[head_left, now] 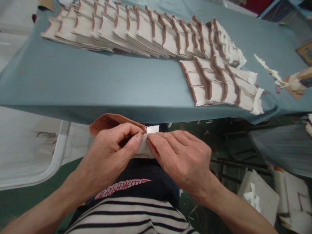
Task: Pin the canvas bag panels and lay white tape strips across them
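Between my hands, over my lap and just below the table edge, is a brown and cream sewn piece (106, 123), its brown side bulging out at the left. My left hand (109, 149) pinches its edge between thumb and forefinger. Close against it, my right hand (181, 154) has its fingers pressed together at the same edge, by a small white strip (153, 129) that sticks up. The fingertips almost meet, and part of the piece is hidden behind them.
A blue-green cloth covers the table (97, 81). On it lie a long overlapping row of cream pieces with brown edges (146, 35) and a smaller stack (216, 84). A white-rimmed tub (60, 146) stands at left; bundles (259, 191) lie on the floor at right.
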Demonstrator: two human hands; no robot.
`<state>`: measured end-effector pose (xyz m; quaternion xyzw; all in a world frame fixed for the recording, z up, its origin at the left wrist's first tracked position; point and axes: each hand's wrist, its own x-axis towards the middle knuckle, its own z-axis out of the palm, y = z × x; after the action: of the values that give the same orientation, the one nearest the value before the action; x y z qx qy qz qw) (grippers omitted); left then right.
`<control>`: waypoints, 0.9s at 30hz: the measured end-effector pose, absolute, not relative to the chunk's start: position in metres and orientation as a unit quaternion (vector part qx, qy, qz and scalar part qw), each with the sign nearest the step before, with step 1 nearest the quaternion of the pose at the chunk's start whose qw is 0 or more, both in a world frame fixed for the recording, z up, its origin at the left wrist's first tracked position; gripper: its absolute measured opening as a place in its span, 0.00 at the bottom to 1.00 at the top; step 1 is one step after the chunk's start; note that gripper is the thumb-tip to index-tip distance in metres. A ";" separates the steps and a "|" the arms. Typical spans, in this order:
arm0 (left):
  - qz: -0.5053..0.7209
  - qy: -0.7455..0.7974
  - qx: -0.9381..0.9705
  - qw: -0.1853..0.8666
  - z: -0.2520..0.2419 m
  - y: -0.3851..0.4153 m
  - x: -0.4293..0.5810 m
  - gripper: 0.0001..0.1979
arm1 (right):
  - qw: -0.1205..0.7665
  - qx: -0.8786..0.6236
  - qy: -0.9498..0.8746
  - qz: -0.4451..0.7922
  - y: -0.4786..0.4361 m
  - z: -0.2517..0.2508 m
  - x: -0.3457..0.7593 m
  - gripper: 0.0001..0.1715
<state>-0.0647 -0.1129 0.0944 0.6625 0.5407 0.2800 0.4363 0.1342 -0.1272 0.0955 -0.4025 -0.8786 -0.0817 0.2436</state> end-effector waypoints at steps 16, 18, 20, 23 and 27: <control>0.252 0.538 0.723 0.353 0.084 -0.117 -0.056 0.13 | 0.253 -0.445 -0.857 -0.055 -0.122 0.088 0.133 0.20; 0.260 0.537 0.727 0.340 0.081 -0.117 -0.054 0.13 | 0.266 -0.466 -0.844 -0.016 -0.120 0.084 0.133 0.17; 0.267 0.539 0.724 0.338 0.077 -0.117 -0.054 0.12 | 0.277 -0.489 -0.826 0.043 -0.119 0.083 0.133 0.14; 0.271 0.547 0.710 0.351 0.073 -0.117 -0.056 0.11 | 0.300 -0.517 -0.787 0.153 -0.116 0.087 0.137 0.09; 0.287 0.543 0.684 0.394 0.071 -0.117 -0.059 0.10 | 0.318 -0.522 -0.743 0.274 -0.114 0.096 0.141 0.07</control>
<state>-0.0593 -0.1170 0.0714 0.6844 0.5427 0.2868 0.3936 0.1406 -0.1136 0.0965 -0.5215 -0.7429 0.2741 0.3178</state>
